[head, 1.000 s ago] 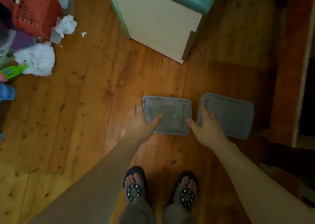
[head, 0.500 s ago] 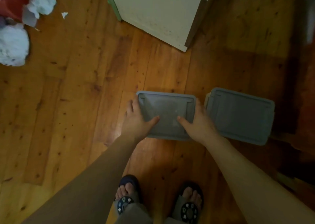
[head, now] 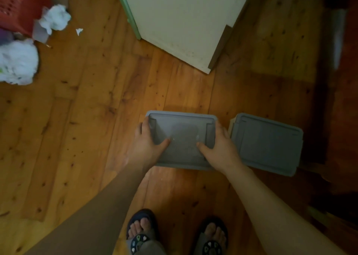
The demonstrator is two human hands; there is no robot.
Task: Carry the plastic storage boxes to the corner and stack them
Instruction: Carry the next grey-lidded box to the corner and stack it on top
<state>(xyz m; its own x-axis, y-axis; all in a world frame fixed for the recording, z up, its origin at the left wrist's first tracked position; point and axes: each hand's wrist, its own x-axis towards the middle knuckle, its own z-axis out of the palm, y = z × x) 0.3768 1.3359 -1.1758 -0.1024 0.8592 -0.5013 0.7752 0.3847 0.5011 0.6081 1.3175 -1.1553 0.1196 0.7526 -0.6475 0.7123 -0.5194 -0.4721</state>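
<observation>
Grey plastic, the storage box (head: 182,138) sits between your left hand (head: 149,148) and right hand (head: 220,150), each gripping an end with its thumb on the lid, while a second grey box (head: 269,146) lies just right, a cream cabinet (head: 182,22) ahead, crumpled white paper (head: 56,20) and a red basket (head: 17,8) far left.

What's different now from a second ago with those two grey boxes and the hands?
The right hand left the right grey box and moved over to the left grey box, which both hands now grip at its ends. The left hand kept its hold. Both boxes lie side by side as before.
</observation>
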